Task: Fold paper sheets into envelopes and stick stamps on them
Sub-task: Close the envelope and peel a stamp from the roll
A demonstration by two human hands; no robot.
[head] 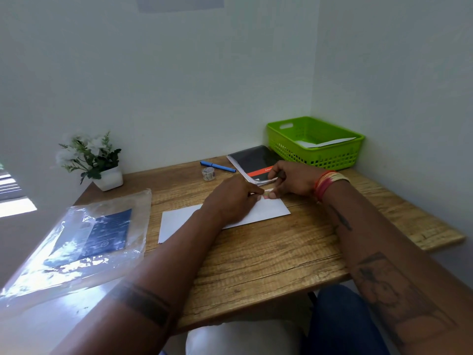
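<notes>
Folded white paper envelope (268,210) lay mid-desk on wooden desk (256,257), w/ both hands at its far edge. Left hand (230,201) and right hand (294,180) pinched a small stamp-like bit (267,193) between fingertips. Best approach, I judged: square it to the corner, press flat from centre out. Stamp itself too small to make out; left hand covered envelope's middle.

Notebook (256,160) label lettering illegible
</notes>
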